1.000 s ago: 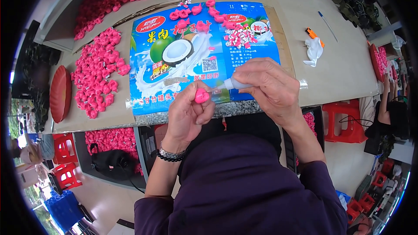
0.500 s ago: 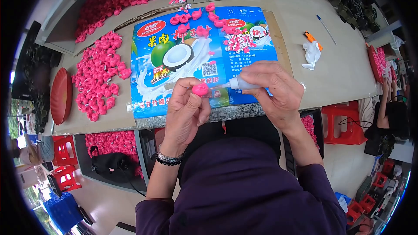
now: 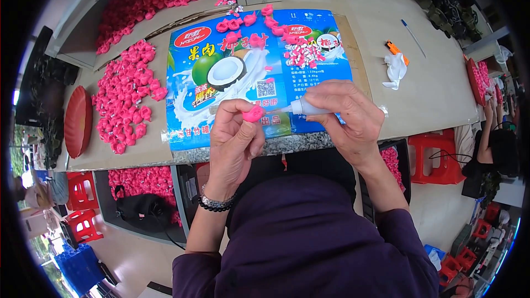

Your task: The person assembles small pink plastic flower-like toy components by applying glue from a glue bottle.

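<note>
Between the thumb and forefinger of my left hand (image 3: 236,132) is a small pink moulded piece (image 3: 253,113), held above the blue printed cardboard sheet (image 3: 187,105). My right hand (image 3: 350,118) grips a white squeeze bottle (image 3: 310,107) with a thin nozzle. The bottle lies nearly level, its tip pointing left, at or very near the pink piece; whether they touch I cannot tell. Farther back on the sheet sit several loose pink pieces (image 3: 256,40) and a small heap of pink-and-white bits (image 3: 305,54).
A big pile of pink pieces (image 3: 126,94) covers the table left of the sheet, beside a red dish (image 3: 78,121). On the right lie a crumpled white tissue (image 3: 395,72), an orange cutter (image 3: 393,48) and a pen (image 3: 414,38). A drawer (image 3: 179,187) below holds more pink pieces.
Both hands stay in nearly the same place. The pink piece has turned slightly in my left fingers, and the bottle's nozzle still points at it.
</note>
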